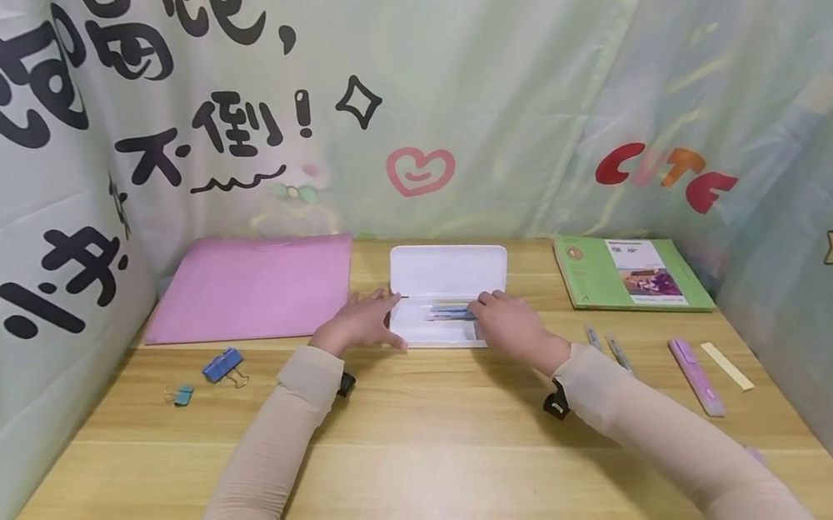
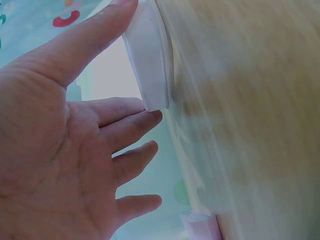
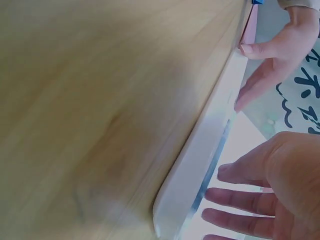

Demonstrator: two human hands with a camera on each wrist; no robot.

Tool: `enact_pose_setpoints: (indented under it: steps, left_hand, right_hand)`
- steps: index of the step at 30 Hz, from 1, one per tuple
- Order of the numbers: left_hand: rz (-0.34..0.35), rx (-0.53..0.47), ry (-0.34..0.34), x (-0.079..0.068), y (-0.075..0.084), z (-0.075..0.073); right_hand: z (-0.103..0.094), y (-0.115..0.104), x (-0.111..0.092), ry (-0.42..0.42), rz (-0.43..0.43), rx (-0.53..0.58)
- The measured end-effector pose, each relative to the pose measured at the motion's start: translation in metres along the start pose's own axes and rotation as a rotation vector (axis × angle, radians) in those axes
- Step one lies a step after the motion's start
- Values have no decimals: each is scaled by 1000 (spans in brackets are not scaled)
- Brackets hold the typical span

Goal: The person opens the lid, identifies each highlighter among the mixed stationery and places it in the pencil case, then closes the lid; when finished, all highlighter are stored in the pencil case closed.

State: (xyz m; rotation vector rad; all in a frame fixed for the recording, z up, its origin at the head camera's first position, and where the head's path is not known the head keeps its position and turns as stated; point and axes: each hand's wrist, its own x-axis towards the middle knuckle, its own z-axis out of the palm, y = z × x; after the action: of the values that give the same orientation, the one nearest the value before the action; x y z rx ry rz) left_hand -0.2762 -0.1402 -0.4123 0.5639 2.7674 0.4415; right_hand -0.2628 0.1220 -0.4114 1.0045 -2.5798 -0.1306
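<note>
A white pencil case (image 1: 449, 269) lies on the wooden table with its lid raised at the back. Several slim pens or pencils (image 1: 448, 312), some blue, lie lengthwise inside it. My left hand (image 1: 359, 322) is at the case's left end. Its thumb is near the front corner and its fairly straight fingertips are right at the back corner, as the left wrist view shows. Over the right end of the open case reaches my right hand (image 1: 511, 324), fingers spread near the pens. Nothing shows between thumb and fingers in the right wrist view.
A pink folder (image 1: 261, 287) lies back left, with blue (image 1: 222, 364) and teal (image 1: 183, 395) binder clips before it. At right are a green book (image 1: 591, 277), two grey pens (image 1: 619, 351), a purple highlighter-like pen (image 1: 696, 377) and a cream strip (image 1: 728, 365). Printed curtains surround the table.
</note>
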Motion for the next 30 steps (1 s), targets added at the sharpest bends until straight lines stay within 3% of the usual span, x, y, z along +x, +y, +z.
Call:
enact_pose_setpoints:
  steps: [8,12,18,22,26,30]
  left_hand:
    - [0,10,-4,1,0,-1]
    - [-6,15,-11,2,0,0]
    - [-6,15,-7,3,0,3]
    - [-7,10,-10,3,0,4]
    - [-9,8,-15,3,-1,3]
    - [-17,-5,-12,3,-1,2]
  right_hand:
    - [-10,8,-16,60,34,19]
    - [-18,14,-28,31,118,26]
    - [-34,33,-58,-156,382,15]
    - [-43,47,-81,-326,505,59]
    - [-48,53,-100,-466,512,47]
    - [-47,56,-111,-481,476,41]
